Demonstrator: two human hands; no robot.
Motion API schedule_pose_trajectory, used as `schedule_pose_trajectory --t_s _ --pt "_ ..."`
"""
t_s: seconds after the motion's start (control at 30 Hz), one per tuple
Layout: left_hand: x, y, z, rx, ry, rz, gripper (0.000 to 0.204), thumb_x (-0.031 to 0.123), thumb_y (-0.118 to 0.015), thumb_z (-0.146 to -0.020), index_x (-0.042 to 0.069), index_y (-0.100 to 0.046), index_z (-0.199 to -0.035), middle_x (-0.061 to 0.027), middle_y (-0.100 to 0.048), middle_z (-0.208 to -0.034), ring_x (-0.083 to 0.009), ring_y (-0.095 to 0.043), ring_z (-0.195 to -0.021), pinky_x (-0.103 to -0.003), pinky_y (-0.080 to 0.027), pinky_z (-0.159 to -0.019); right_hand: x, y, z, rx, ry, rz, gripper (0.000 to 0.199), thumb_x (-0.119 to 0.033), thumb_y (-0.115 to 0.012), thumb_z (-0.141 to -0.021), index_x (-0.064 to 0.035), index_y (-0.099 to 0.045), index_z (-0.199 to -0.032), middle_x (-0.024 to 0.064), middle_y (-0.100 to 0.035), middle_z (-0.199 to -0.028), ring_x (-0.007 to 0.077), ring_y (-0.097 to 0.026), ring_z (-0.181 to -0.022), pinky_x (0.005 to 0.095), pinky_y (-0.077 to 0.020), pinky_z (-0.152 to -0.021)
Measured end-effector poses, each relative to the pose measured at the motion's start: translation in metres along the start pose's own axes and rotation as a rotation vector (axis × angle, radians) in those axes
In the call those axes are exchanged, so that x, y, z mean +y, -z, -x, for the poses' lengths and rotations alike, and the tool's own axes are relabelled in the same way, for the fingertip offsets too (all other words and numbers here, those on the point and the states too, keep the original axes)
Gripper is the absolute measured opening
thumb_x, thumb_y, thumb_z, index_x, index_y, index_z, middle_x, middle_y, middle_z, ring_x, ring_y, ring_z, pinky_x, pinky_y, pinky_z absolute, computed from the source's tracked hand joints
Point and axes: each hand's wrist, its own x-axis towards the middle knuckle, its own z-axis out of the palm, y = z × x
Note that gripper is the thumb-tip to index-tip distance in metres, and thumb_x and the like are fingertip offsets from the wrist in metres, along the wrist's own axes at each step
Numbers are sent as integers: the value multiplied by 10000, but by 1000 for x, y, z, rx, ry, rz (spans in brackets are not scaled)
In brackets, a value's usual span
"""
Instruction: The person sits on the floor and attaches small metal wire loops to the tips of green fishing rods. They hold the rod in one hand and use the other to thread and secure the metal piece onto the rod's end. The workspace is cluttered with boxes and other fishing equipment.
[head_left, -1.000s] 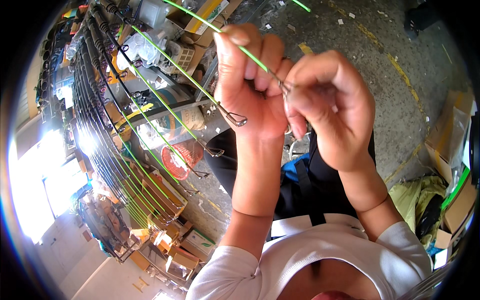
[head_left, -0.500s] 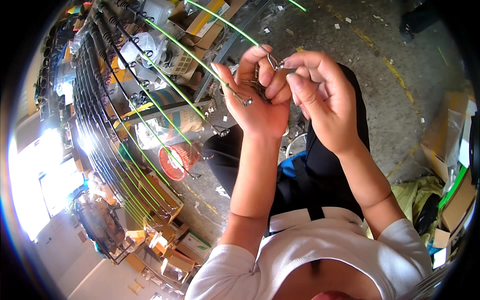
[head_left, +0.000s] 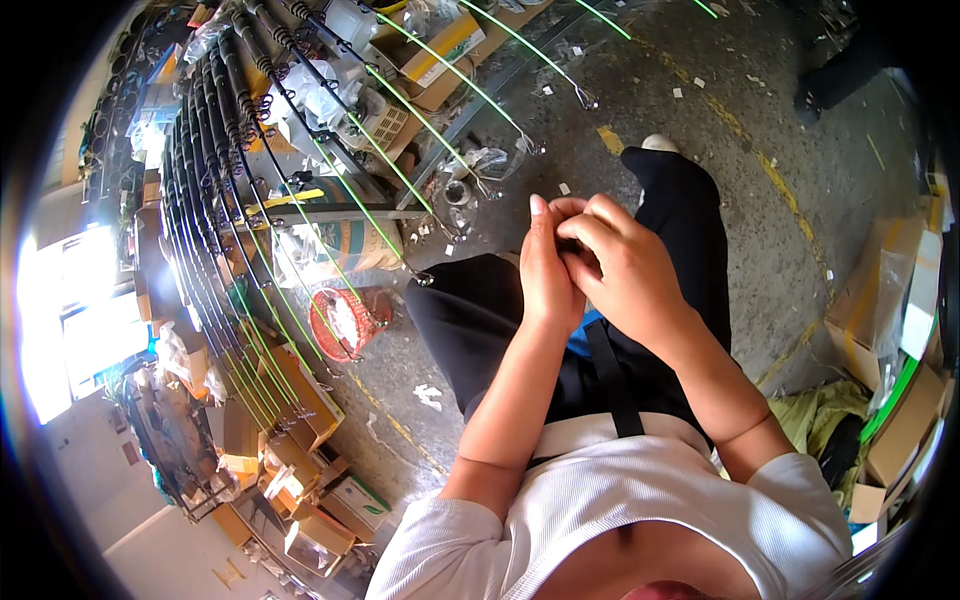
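Observation:
My left hand (head_left: 547,285) and my right hand (head_left: 632,268) meet above my lap. The left one is cupped with its thumb upright, and the fingers of the right are curled into its palm. Whatever lies between them is hidden. To their left, a row of fishing rods (head_left: 402,178) with black butts and thin green tips slants down toward my knees. Small metal tip guides (head_left: 424,278) sit on the rod ends. The nearest rods end a little left of my hands, touching neither.
A red plastic basket (head_left: 316,328) with white scraps stands on the floor left of my knee. Cardboard boxes (head_left: 865,285) line the right side, others the lower left. A metal rail (head_left: 375,214) runs below the rods. A dark shoe (head_left: 812,100) shows at top right.
Both hands have come down toward my lap and away from the rod tip they were touching. My left hand, then spread with small metal wire pieces in its palm, is now closed up against the right.

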Motion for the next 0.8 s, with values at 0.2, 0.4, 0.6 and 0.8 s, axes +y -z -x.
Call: schedule_pose_trajectory --t_s 0.2,0.4,0.6,0.8 --pt "-15 -6 -19 54 82 33 476 411 -293 -994 14 -552 -946 -44 -537 -777 -105 -502 -679 -236 -419 -589 23 -1 -6 -48 -115 51 110 -82 -628 -742 -66 -591 -844 69 -570 -921 297 -606 -776 363 -497 -641" --pt "-26 -18 -43 17 179 262 460 420 -325 -985 19 -549 -952 -44 -537 -773 -111 -501 -663 -248 -423 -580 37 21 -28 -161 -160 8 112 -74 -629 -742 -62 -571 -837 67 -554 -925 290 -598 -788 369 -485 -643" --pt "-22 -13 -49 -108 134 469 461 473 -355 -955 53 -543 -979 -50 -563 -899 -157 -539 -875 -293 -436 -792 36 23 -46 -153 -28 -34 132 -19 -638 -726 -41 -550 -822 76 -567 -868 281 -607 -735 337 -484 -601" --pt "-17 -24 -31 80 54 548 342 420 -435 -943 93 -527 -899 5 -515 -750 -84 -480 -657 -213 -393 -565 31 33 -60 -383 -84 -371 119 54 -643 -780 14 -547 -837 50 -585 -802 85 -564 -614 219 -468 -529"
